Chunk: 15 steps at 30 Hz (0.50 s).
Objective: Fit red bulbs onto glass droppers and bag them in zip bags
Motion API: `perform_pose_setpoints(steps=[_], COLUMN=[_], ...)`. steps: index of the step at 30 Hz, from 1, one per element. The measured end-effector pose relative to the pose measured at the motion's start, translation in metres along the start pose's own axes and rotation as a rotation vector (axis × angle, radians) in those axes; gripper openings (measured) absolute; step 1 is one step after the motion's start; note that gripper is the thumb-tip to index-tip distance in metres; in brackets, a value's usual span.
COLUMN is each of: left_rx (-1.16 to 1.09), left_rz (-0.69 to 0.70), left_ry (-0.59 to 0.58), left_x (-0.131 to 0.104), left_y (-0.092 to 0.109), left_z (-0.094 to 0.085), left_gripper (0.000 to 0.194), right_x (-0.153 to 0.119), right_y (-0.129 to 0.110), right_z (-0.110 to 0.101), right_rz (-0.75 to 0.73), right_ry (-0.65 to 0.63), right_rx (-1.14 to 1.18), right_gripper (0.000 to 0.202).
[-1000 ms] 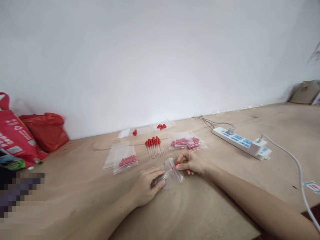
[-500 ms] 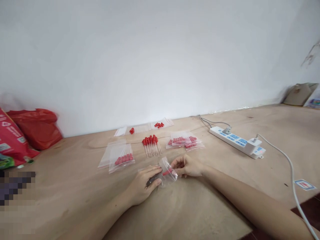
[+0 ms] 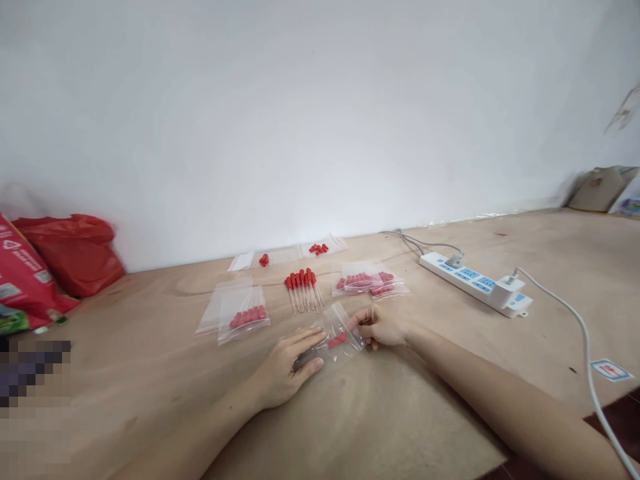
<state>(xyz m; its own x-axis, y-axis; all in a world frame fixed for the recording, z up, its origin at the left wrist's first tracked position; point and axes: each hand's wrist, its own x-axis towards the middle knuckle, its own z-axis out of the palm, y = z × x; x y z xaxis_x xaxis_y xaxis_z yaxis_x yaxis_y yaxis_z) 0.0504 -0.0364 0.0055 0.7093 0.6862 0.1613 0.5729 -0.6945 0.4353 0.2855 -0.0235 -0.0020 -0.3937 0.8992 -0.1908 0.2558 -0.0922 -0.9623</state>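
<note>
A small clear zip bag (image 3: 334,328) lies on the wooden surface between my hands, with a red rubber bulb (image 3: 337,341) inside. My left hand (image 3: 294,363) rests over the bag's left end, fingers stretched out and thumb apart. At the bag's right edge, the fingers of my right hand (image 3: 379,325) are closed in a pinch on the plastic. Just beyond the bag, several thin clear droppers (image 3: 304,300) with red bulbs lie in a row. To the left is a zip bag with several red bulbs (image 3: 249,316); more bagged red bulbs (image 3: 361,281) lie to the right.
Near the wall, loose red bulbs (image 3: 318,249) and a red bulb cluster (image 3: 263,260) lie on flat plastic bags. A white power strip (image 3: 473,283) with plugs and a cable (image 3: 583,333) stands at right. Red bags (image 3: 75,257) sit at far left.
My right hand has shifted slightly right, drawing the bag's edge outward. The bag looks flatter, and the red bulb inside is off my right fingertips.
</note>
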Motion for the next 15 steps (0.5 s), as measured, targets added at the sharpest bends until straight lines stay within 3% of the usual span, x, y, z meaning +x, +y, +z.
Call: perform_pose_setpoints(steps=[3, 6, 8, 11, 15], left_rx=[0.006, 0.034, 0.058, 0.022, -0.077], left_rz=[0.005, -0.063, -0.223, -0.589, -0.755], left_ry=[0.028, 0.166, 0.273, 0.311, 0.239], left_x=[0.0, 0.01, 0.025, 0.056, 0.094], left_y=[-0.003, -0.009, -0.019, -0.041, -0.065], left_z=[-0.001, -0.013, -0.026, -0.044, -0.049], left_gripper=[0.039, 0.028, 0.017, 0.012, 0.013], right_x=[-0.003, -0.004, -0.003, -0.001, 0.003], right_y=[-0.004, -0.007, -0.007, -0.004, 0.0], right_z=[-0.005, -0.007, -0.007, -0.006, -0.008], right_rz=[0.03, 0.045, 0.069, 0.104, 0.115], right_ry=[-0.062, -0.083, -0.067, -0.055, -0.045], right_rx=[-0.064, -0.048, -0.013, 0.055, 0.122], right_gripper=[0.035, 0.041, 0.037, 0.025, 0.022])
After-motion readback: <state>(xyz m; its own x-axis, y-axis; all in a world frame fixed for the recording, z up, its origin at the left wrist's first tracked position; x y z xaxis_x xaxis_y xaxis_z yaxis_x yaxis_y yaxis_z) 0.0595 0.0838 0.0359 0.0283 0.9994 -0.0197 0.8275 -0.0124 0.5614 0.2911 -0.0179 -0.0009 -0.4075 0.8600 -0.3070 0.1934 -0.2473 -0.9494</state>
